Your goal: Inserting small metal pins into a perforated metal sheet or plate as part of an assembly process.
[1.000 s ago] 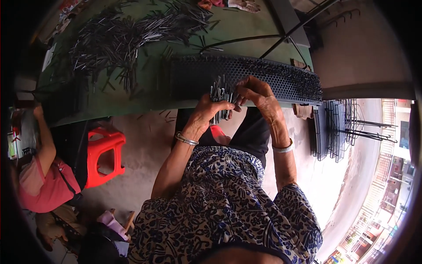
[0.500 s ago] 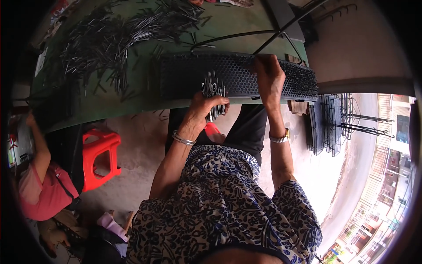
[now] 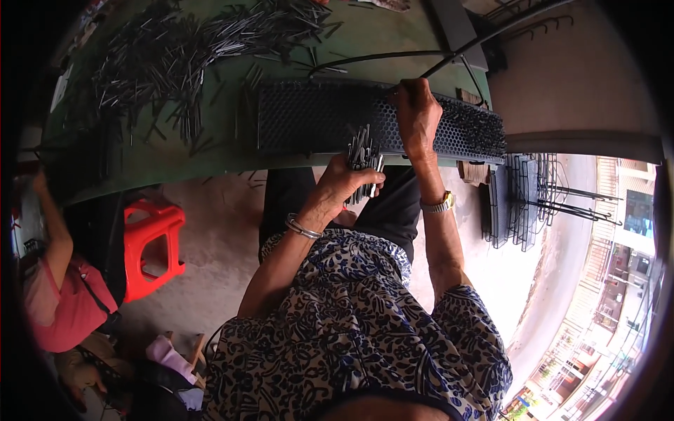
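A long black panel with a honeycomb of holes (image 3: 302, 116) lies along the near edge of the green table. Toward its right end, many holes are filled with short dark pieces (image 3: 481, 126). My left hand (image 3: 342, 184) is closed around a bundle of thin dark metallic sticks (image 3: 362, 151), just in front of the panel's near edge. Over the panel, right of the bundle, my right hand (image 3: 420, 121) is bent down with its fingers pinched together against the holes. Whatever sits between those fingertips is hidden.
A big loose heap of similar sticks (image 3: 161, 70) covers the far left of the green table (image 3: 217, 151). Black bent rods (image 3: 382, 55) rise behind the panel. Wire racks (image 3: 523, 200) stand at right. A red stool (image 3: 151, 245) and another person (image 3: 67, 302) are at left.
My left hand has shifted right with its bundle, closer to my right hand. My right hand has moved slightly left and farther up over the panel.
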The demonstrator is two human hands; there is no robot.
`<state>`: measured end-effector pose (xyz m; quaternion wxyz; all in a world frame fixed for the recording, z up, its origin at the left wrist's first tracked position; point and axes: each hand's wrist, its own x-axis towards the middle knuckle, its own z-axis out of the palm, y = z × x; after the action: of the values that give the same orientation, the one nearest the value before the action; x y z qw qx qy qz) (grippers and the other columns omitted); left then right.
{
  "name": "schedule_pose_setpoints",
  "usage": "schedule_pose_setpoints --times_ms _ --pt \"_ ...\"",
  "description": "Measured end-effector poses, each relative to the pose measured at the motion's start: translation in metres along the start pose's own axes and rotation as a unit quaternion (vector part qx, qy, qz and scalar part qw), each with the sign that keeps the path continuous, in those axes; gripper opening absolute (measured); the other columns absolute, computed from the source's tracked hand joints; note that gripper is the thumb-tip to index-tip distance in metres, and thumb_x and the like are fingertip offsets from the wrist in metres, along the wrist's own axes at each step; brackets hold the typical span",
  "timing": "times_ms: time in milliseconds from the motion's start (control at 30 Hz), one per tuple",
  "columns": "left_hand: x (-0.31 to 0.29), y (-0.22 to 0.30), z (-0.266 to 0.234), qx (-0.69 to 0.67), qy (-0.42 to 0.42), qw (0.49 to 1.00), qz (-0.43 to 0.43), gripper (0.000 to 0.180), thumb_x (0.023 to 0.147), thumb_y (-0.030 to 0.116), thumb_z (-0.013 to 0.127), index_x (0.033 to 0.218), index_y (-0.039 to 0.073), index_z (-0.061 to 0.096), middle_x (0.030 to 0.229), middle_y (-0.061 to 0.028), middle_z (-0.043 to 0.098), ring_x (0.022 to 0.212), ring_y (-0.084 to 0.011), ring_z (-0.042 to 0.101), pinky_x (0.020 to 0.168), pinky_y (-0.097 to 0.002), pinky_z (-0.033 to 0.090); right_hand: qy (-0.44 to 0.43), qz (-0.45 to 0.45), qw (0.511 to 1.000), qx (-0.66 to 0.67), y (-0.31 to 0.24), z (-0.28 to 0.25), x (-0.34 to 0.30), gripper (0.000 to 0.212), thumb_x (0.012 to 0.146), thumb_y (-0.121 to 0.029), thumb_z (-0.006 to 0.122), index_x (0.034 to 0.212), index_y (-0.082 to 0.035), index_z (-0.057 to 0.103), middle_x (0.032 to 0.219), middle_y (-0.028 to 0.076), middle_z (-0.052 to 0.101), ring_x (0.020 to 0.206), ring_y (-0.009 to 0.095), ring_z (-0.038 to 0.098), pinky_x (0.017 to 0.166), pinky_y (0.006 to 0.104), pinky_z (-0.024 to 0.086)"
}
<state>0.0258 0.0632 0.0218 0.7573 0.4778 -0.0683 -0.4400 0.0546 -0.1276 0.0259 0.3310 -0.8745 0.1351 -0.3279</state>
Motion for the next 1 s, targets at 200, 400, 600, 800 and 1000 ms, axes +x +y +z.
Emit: schedule_pose_setpoints --times_ms 200,400,600,800,1000 --pt "-0.005 0.004 0.002 0.021 0.004 1.0 -0.004 0.01 0.071 0.007 0.069 0.075 0.0 0.064 0.068 -0.0059 0.064 0.061 -0.0139 0.061 0.059 -0.0275 0.048 0.011 -0.03 0.998 -0.051 0.0 -0.001 0.0 0.011 0.087 -0.009 0.062 0.093 -0.001 0.058 0.075 0.013 0.068 0.068 0.022 0.07 0.062 0.0305 0.053" --pt "-0.011 0.012 0.009 0.066 0.021 0.998 0.006 0.01 0.072 0.008 0.07 0.075 0.001 0.063 0.068 -0.0068 0.066 0.06 -0.0131 0.061 0.058 -0.0271 0.048 -0.057 0.027 0.997 -0.033 -0.006 -0.003 0.005 0.01 0.087 -0.009 0.061 0.09 0.0 0.059 0.075 0.014 0.068 0.07 0.023 0.07 0.063 0.0314 0.052" --pt "-0.013 0.009 0.012 0.083 0.01 0.996 0.009 0.011 0.073 0.01 0.069 0.074 0.002 0.061 0.067 -0.0067 0.065 0.061 -0.0132 0.061 0.058 -0.0272 0.048 -0.063 0.011 0.995 -0.072 -0.003 -0.001 0.004 0.01 0.085 -0.011 0.063 0.092 -0.005 0.062 0.079 0.014 0.067 0.073 0.027 0.068 0.065 0.0351 0.051" --pt "-0.014 0.011 0.012 0.12 0.011 0.992 0.028 0.013 0.074 0.012 0.069 0.074 0.001 0.061 0.066 -0.0063 0.065 0.06 -0.0125 0.061 0.058 -0.0272 0.048 -0.051 0.008 0.986 -0.16 -0.01 -0.001 0.002 0.013 0.083 -0.018 0.065 0.092 -0.01 0.064 0.087 0.011 0.063 0.081 0.032 0.062 0.07 0.0413 0.049" --pt "-0.01 0.008 0.014 0.107 0.006 0.994 0.036 0.013 0.074 0.011 0.069 0.073 0.001 0.061 0.067 -0.007 0.065 0.06 -0.0134 0.061 0.059 -0.027 0.047 -0.1 -0.028 0.983 -0.149 -0.006 0.0 0.002 0.013 0.082 -0.02 0.066 0.093 -0.012 0.067 0.09 0.011 0.062 0.083 0.031 0.062 0.069 0.0393 0.049"
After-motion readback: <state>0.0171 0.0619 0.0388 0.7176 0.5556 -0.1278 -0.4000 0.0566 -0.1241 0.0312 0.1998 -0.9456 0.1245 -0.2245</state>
